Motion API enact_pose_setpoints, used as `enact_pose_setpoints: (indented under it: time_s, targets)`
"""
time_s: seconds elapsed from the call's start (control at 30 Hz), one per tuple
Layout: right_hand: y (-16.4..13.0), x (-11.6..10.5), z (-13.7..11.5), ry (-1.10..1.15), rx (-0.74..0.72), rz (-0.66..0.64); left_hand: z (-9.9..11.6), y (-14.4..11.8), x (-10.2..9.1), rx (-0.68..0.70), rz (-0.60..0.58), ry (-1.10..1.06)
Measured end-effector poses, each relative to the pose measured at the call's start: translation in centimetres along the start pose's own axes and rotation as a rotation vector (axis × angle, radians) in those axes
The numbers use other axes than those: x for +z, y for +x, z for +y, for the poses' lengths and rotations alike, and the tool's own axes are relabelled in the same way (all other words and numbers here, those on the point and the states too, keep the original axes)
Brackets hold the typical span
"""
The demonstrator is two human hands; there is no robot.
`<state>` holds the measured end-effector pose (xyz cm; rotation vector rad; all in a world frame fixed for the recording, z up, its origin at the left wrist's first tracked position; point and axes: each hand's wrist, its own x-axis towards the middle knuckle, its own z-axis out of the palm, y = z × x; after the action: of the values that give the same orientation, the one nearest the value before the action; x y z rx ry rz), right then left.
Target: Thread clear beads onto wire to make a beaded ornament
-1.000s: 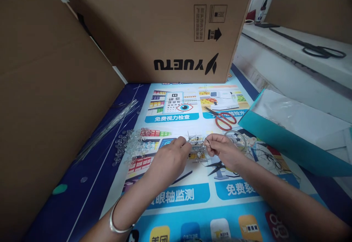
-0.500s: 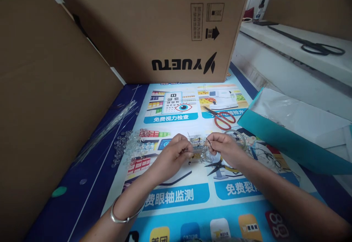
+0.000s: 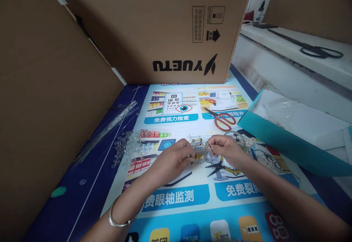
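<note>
Here, starting at my far left, a bundle of clear rods (image 3: pixel 110 126) lies slanted along the blue edge of the tabletop (image 3: pixel 90 183), and just inside it sits a heap of clear beads (image 3: pixel 132 147), near my left hand but not touching it. My left hand (image 3: pixel 172 159) comes next, a silver bangle (image 3: pixel 121 216) on its wrist; its fingers are curled nearly closed, thumb and fingertips pinching the left side of a small beaded wire piece (image 3: pixel 198 150). That piece hangs between my two hands, just above the printed mat, and its long axis runs roughly left to right, from one pinch to the other. So both hands are equally close to it, each touching one end. My right hand (image 3: pixel 224 150) is likewise almost closed, fingertips pinched on what looks like a thin dark wire at the piece's right side; the wire is too fine for me to follow to its end. Just under and beyond that hand lie loose dark wire loops (image 3: pixel 264 156) on the mat. Further back to the right are red scissors (image 3: pixel 224 119), well clear of my fingers, then a teal box (image 3: pixel 277 139) with white paper inside.
</note>
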<state>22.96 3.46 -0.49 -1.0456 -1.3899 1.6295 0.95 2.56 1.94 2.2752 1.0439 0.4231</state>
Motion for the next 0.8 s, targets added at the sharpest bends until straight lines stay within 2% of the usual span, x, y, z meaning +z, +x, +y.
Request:
enact_pose_setpoints:
  time_s: [0.2, 0.37, 0.43, 0.5, 0.57, 0.67, 0.8]
  targets:
    - [0.0, 0.2, 0.1, -0.014, 0.015, 0.002, 0.4, -0.2, -1.0, 0.024, -0.066, 0.069]
    - [-0.1, 0.4, -0.1, -0.024, 0.023, 0.012, 0.0, -0.5, -2.1, 0.08, -0.131, -0.098]
    - [-0.1, 0.5, -0.2, -0.042, 0.028, 0.016, -0.3, -0.5, -2.2, 0.084, -0.091, -0.183]
    - [-0.2, 0.6, -0.4, -0.066, 0.028, 0.015, -0.5, -0.4, -2.0, 0.052, -0.004, -0.224]
    - [-0.2, 0.7, -0.5, -0.11, 0.018, 0.006, -0.5, -0.2, -1.4, 0.002, 0.067, -0.223]
    - [-0.3, 0.8, -0.8, -0.205, -0.012, -0.021, -0.5, 0.1, -0.3, -0.032, 0.109, -0.201]
    - [-0.6, 1.3, -1.5, -0.434, -0.139, -0.018, -0.3, 0.3, 0.8, -0.046, 0.17, -0.232]
